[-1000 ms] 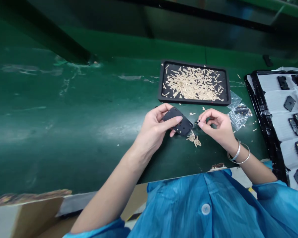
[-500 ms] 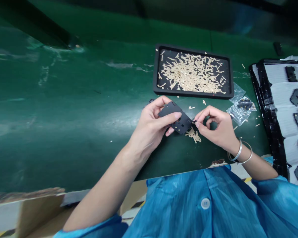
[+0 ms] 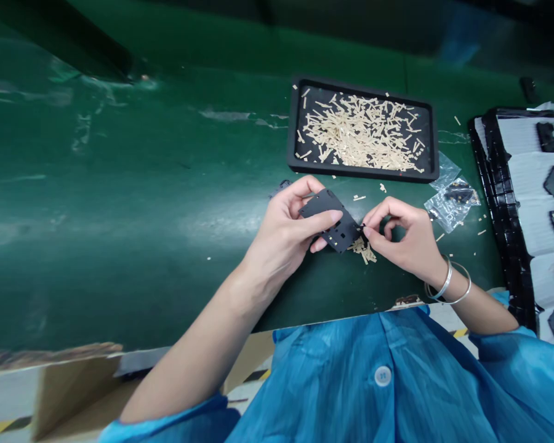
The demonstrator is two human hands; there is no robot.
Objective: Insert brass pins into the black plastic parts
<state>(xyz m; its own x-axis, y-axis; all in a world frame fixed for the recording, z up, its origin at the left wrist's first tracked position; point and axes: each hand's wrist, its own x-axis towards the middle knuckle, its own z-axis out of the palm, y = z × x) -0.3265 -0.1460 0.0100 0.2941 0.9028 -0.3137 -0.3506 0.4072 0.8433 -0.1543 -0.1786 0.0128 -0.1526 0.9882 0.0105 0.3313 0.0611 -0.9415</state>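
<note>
A flat black plastic plate with small holes and a few gold-coloured spots is held tilted above the bench. My left hand is closed round it, the thumb lying on its upper face. At the plate's right corner, my right hand pinches a tiny dark piece, too small to name, which meets the corner. Under that corner lies a small heap of pale strips. Partly hidden behind my left hand is another dark part on the bench.
Beyond my hands sits a black tray of many pale strips. Clear plastic bags with small parts lie to its right. Stacked black trays with white liners and dark parts stand at far right. Bits of strip dot the green bench.
The view has shifted slightly. Both hands hold nearly the same pose, with the tiny dark piece still at the plate's right corner.
</note>
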